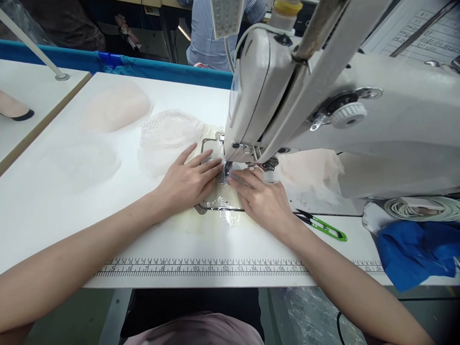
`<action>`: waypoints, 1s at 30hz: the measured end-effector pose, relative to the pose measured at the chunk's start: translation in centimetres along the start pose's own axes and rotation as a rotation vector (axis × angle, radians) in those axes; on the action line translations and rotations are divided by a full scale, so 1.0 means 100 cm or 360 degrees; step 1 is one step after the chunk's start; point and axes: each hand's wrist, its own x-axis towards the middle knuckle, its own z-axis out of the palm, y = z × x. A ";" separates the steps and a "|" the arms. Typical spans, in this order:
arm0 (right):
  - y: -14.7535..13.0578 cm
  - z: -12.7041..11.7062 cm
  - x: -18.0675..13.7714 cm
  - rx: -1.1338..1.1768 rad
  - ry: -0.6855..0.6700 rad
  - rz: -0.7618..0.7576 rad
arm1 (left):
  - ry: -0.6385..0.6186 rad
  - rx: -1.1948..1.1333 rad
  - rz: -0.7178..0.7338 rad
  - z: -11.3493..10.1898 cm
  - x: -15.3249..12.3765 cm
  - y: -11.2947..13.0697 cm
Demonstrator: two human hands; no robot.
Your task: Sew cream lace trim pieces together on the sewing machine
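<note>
My left hand [192, 181] lies flat with fingers spread, just left of the presser foot [227, 167] of a white sewing machine [251, 91]. Beneath and beside its fingers spreads a thin white lace fabric piece [168, 139]. On the other side of the foot rests my right hand [265, 197], its fingers stretched toward the needle area and close together. Both sets of fingertips nearly meet at the foot, and the cloth right there is mostly hidden. Clear shiny film [227, 195] covers the machine bed in front of the foot.
Green thread snips [323, 227] lie right of my right hand. Pale sheer pieces [118, 105] rest at left; a peach piece [311, 170] sits under the machine arm. A ruler strip [196, 268] lines the front edge. Blue cloth [413, 251] is at right. Another person [212, 36] sits beyond.
</note>
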 end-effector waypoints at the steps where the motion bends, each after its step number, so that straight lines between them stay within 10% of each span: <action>1: 0.000 0.000 0.000 -0.0006 -0.0010 0.0001 | 0.0000 -0.0005 -0.0009 0.000 0.000 0.000; 15: 0.002 0.001 -0.001 0.0069 -0.0129 0.0158 | 0.0155 0.0009 -0.0023 -0.005 -0.003 0.002; 20: 0.001 -0.012 0.001 0.1161 -0.0180 0.0568 | 0.0205 -0.0256 -0.0004 -0.011 -0.006 0.007; 24: 0.004 -0.025 0.004 0.2420 -0.0417 0.0906 | 0.0018 -0.1262 -0.0088 -0.023 -0.008 0.010; 30: 0.001 -0.023 0.010 0.2880 -0.0560 0.1138 | -0.0208 -0.2238 -0.0577 -0.041 -0.011 0.003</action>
